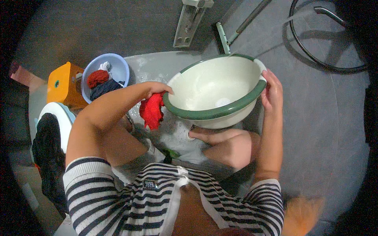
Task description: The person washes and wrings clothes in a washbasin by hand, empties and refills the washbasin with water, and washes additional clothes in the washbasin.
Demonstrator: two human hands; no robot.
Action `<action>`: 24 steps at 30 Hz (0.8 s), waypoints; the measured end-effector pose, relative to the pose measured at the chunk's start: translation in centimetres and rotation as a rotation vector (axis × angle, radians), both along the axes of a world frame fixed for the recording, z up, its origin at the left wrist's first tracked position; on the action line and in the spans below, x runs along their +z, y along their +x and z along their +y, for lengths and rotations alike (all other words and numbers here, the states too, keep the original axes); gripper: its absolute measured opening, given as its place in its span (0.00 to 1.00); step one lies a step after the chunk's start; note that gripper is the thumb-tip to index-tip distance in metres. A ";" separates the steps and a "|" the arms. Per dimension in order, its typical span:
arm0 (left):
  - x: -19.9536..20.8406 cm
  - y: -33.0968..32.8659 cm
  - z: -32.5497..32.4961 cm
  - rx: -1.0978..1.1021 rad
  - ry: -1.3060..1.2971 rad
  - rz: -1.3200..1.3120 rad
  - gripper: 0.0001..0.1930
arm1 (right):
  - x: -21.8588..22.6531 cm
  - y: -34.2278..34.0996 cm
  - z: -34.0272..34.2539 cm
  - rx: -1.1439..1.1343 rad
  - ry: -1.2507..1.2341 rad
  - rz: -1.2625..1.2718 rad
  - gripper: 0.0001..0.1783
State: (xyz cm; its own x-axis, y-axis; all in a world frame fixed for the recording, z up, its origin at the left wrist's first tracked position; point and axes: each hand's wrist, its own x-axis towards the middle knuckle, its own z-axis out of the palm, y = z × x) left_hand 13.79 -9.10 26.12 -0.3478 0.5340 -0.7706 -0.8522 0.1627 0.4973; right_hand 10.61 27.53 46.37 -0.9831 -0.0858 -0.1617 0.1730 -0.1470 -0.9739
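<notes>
A large cream basin with a green rim (pixel 214 88) is lifted and tilted above the wet floor, empty inside. My left hand (pixel 157 89) grips its left rim and also pinches a wet red cloth (pixel 152 111) that hangs down from the fingers. My right hand (pixel 272 89) holds the basin's right rim. Below the basin are my bare knees and one foot on the foamy wet floor (pixel 173 133).
A light blue bowl (pixel 118 67) with red, dark blue and white cloths stands at the left beside an orange stool (pixel 63 84). Dark clothing (pixel 48 145) lies on a white basin at far left. A squeegee (pixel 226 37) and a black hose (pixel 311 55) lie on the grey floor behind.
</notes>
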 end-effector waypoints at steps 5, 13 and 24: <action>-3.1 -3.7 2.8 -0.080 -0.167 0.204 0.21 | 1.8 4.8 -5.6 -0.103 0.030 0.261 0.40; -1.0 -9.1 5.9 0.351 -0.267 0.569 0.21 | -0.9 8.6 -3.8 -0.183 0.269 0.406 0.40; 4.7 -13.0 -1.5 0.697 -0.460 1.081 0.19 | -15.1 3.0 -2.4 -0.408 0.132 0.262 0.40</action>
